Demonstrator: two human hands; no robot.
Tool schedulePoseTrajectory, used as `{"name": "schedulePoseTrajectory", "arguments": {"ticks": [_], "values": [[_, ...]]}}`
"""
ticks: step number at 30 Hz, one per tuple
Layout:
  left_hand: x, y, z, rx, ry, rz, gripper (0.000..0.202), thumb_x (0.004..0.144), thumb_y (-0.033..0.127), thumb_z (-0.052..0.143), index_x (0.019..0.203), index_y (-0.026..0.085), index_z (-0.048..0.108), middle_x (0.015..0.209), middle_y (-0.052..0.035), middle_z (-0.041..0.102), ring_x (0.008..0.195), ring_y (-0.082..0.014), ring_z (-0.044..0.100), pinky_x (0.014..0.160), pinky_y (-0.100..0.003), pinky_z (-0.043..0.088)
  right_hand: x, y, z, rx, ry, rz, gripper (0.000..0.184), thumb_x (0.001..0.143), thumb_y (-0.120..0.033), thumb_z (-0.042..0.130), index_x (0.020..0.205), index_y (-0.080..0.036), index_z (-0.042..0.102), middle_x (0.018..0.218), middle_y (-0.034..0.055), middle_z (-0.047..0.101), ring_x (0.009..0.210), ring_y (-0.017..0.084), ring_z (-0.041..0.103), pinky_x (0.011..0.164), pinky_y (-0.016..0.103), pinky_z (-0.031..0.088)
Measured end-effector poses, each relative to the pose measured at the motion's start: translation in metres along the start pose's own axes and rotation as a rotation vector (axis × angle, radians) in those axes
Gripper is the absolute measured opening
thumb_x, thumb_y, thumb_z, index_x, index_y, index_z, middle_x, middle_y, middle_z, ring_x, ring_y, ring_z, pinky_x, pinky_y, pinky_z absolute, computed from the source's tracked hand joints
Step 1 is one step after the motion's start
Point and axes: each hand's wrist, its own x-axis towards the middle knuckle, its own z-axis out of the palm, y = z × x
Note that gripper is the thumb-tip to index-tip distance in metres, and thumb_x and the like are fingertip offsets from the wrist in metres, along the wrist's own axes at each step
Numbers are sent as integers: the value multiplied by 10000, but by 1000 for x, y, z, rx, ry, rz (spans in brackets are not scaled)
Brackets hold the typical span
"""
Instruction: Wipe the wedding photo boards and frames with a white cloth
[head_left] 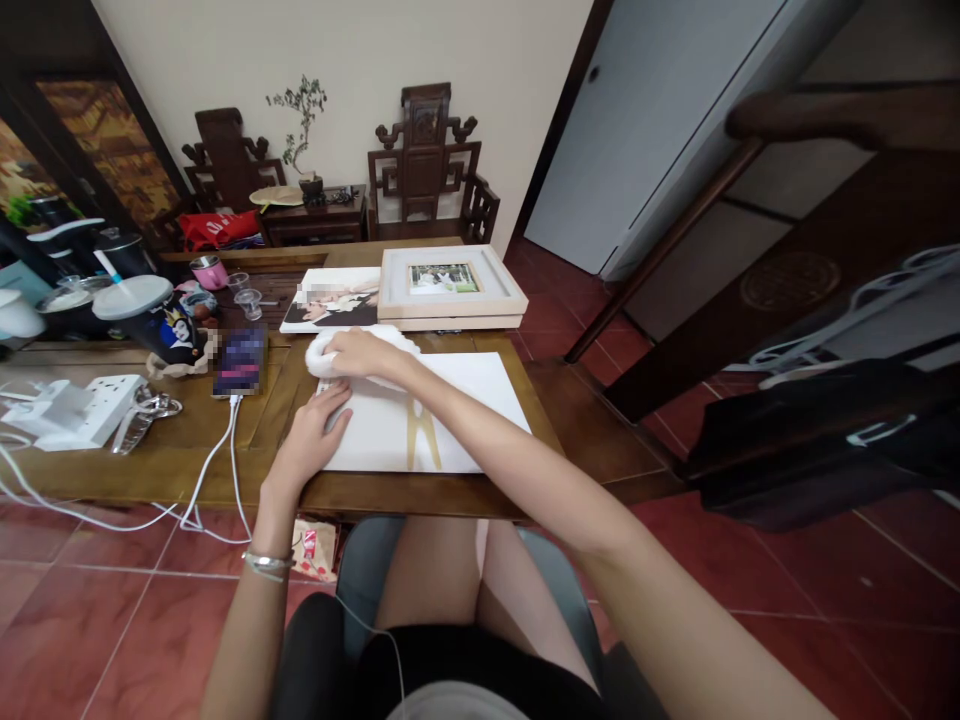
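On the wooden table lies a flat white board or box (480, 400) with gold marks on its face. My right hand (364, 355) reaches across it and grips a fluffy white cloth (322, 358) at its far left corner; the cloth spreads to the right beneath my wrist. Against the left edge of the white piece rests my left hand (319, 430), its fingers stretched out and the thumb apart. Behind the cloth are a photo print (337, 305) and a pale wooden picture frame (465, 290) holding a small photo.
To the left are a phone (240, 360) on a charging cable, a white power strip (94, 412), a lidded dark cup (161, 315), a pink cup (208, 271) and small clear cups (247, 303). A carved chair (426, 165) stands behind the table (442, 495).
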Motion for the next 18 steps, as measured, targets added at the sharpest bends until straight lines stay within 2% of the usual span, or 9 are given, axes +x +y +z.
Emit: {"name": "schedulePoseTrajectory", "arguments": {"ticks": [2, 4, 6, 9, 14, 18], "values": [[0, 0, 0, -11, -1, -4, 417, 915, 306, 476, 1235, 87, 630, 1341, -160, 592, 1307, -258, 508, 1135, -449, 358, -17, 23, -8, 11, 20, 39, 270, 932, -314, 572, 1139, -151, 632, 1184, 77, 631, 1023, 250, 616, 878, 410, 514], [-1, 0, 1, -20, -2, -6, 420, 914, 306, 480, 1237, 83, 628, 1346, -164, 586, 1314, -256, 500, 1140, -448, 352, -39, 50, -15, 16, 51, 91, 216, 898, -182, 533, 1019, -128, 703, 1120, 85, 695, 1021, 272, 625, 893, 350, 476], [-1, 0, 1, -29, -1, -13, 419, 912, 305, 483, 1232, 79, 631, 1343, -168, 587, 1314, -261, 499, 1143, -454, 348, -65, 76, -17, 13, 95, 145, 296, 810, -94, 501, 996, -126, 728, 1129, 92, 713, 1048, 283, 623, 889, 310, 447], [-1, 0, 1, -39, -1, -23, 404, 913, 301, 484, 1228, 100, 635, 1347, -157, 587, 1319, -263, 492, 1143, -468, 344, -105, 106, -13, -2, 170, 204, 372, 751, -94, 466, 1016, -136, 724, 1166, 93, 703, 1087, 281, 605, 911, 297, 417], [0, -1, 2, -46, -3, -16, 370, 911, 299, 485, 1196, 139, 658, 1351, -131, 590, 1318, -268, 494, 1139, -491, 345, -161, 133, -11, -49, 254, 235, 309, 727, -144, 422, 861, -167, 700, 943, 77, 722, 917, 258, 621, 822, 295, 410], [0, -1, 1, -36, 1, -9, 367, 909, 306, 487, 1181, 139, 668, 1346, -129, 596, 1309, -264, 505, 1134, -478, 356, -177, 143, -19, -89, 292, 232, 216, 758, -192, 402, 719, -183, 614, 692, 35, 615, 695, 214, 567, 668, 288, 387]]}}
